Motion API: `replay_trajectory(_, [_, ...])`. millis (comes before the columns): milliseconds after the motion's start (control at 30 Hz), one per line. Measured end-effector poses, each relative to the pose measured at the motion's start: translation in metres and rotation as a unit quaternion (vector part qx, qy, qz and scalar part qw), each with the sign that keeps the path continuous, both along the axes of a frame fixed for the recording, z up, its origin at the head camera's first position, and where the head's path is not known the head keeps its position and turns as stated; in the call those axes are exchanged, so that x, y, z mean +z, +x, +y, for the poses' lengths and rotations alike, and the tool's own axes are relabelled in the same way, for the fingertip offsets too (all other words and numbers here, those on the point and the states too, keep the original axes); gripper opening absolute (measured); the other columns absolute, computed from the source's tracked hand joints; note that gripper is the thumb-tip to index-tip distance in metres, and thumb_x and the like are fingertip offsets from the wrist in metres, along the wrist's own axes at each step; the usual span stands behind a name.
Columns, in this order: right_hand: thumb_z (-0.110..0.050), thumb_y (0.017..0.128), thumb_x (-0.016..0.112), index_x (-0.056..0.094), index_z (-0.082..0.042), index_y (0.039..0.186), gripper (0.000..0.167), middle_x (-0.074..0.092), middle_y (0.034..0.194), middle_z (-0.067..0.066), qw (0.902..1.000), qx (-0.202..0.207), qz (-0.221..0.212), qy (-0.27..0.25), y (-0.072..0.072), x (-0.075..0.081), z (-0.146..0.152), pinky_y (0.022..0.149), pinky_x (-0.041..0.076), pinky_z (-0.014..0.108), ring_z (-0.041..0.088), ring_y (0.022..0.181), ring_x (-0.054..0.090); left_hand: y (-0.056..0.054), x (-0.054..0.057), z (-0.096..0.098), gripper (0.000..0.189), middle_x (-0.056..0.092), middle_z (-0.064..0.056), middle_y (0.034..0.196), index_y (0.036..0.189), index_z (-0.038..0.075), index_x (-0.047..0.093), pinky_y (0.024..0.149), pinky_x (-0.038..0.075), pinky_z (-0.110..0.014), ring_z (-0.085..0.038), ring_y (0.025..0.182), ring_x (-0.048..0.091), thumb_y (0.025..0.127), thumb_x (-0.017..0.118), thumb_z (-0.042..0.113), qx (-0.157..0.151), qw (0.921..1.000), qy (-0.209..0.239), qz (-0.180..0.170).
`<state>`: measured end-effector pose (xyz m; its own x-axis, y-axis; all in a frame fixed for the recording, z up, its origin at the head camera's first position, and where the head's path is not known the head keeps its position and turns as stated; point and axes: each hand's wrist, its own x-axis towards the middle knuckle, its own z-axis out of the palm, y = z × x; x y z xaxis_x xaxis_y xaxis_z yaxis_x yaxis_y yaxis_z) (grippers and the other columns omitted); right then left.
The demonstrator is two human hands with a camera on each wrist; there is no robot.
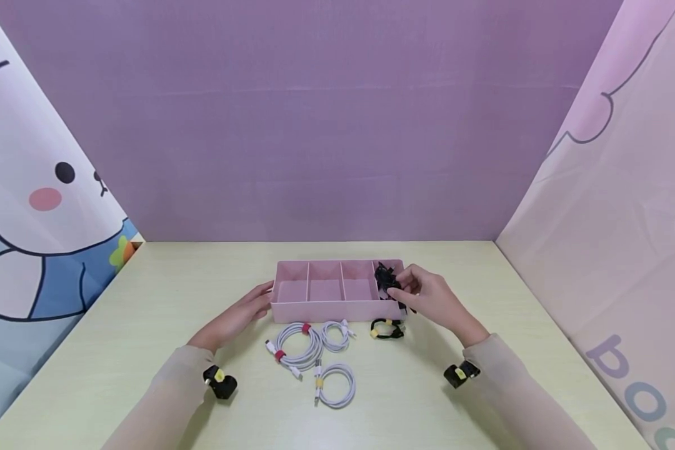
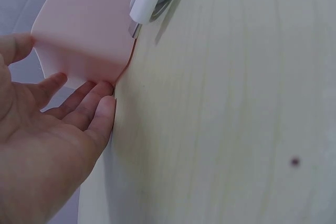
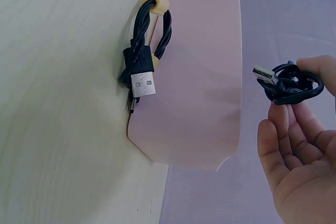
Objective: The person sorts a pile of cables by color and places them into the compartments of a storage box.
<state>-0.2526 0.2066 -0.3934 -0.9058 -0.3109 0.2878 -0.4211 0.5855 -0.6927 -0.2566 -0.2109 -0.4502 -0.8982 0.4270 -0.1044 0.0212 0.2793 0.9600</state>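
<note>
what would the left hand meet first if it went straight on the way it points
The left end of the pink four-compartment box; the left hand seems to be touching it.

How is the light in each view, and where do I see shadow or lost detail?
Head: even light, with soft shadows on the table, while the black cable bundle loses detail; left wrist: dimmer, with a grey shadow beside the left hand; right wrist: also dim, yet the leftmost USB plug shows two holes.
</note>
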Motion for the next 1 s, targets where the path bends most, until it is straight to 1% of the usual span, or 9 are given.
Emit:
replay_trajectory(167, [-0.028,0.091,0.077,0.065,-0.010,0.103,0.025,0.065,0.090,-0.001,0.9999,-0.010,-0.001,-0.004,-0.003,0.001,0.001,0.066,0.054,0.027,0.015,0.079,0.061,0.000,0.001,0.000,0.063,0.020,-0.017,0.164,0.161,0.012,0.015,0.121,0.021,-0.048,-0.037,0.148,0.024,0.110,0.035,0.043,0.000,1.0000,0.001,-0.001])
replay_trajectory(533, [-0.033,0.091,0.077,0.065,-0.011,0.101,0.026,0.067,0.092,0.000,0.9995,-0.029,0.003,-0.009,-0.008,0.006,0.001,0.070,0.055,0.030,0.016,0.082,0.063,-0.001,0.001,0.001,0.061,0.020,-0.017,0.164,0.161,0.011,0.015,0.120,0.023,-0.047,-0.036,0.148,0.025,0.111,0.034,0.039,-0.002,1.0000,0.005,0.000])
replay_trajectory(633, [-0.034,0.091,0.076,0.064,-0.011,0.102,0.028,0.068,0.096,0.001,0.9995,-0.031,0.004,-0.009,-0.010,0.007,0.001,0.071,0.055,0.030,0.016,0.083,0.063,-0.001,0.001,0.001,0.060,0.021,-0.017,0.164,0.161,0.011,0.014,0.120,0.023,-0.047,-0.037,0.147,0.025,0.111,0.033,0.038,-0.003,1.0000,0.005,0.002])
replay_trajectory(767, [-0.032,0.092,0.075,0.065,-0.010,0.105,0.027,0.069,0.099,0.002,0.9992,-0.034,0.003,-0.019,-0.014,0.009,0.001,0.071,0.055,0.030,0.017,0.084,0.064,-0.001,0.001,0.000,0.060,0.021,-0.017,0.163,0.161,0.010,0.014,0.120,0.023,-0.046,-0.037,0.147,0.025,0.111,0.033,0.037,-0.003,1.0000,0.006,0.002])
replay_trajectory(1000, [-0.027,0.093,0.075,0.065,-0.011,0.106,0.024,0.069,0.096,0.002,0.9984,-0.049,-0.005,-0.028,-0.017,0.010,0.000,0.072,0.056,0.030,0.017,0.084,0.065,-0.001,0.000,0.001,0.061,0.021,-0.018,0.163,0.161,0.010,0.014,0.120,0.023,-0.046,-0.037,0.147,0.026,0.111,0.034,0.038,-0.004,1.0000,0.007,0.001])
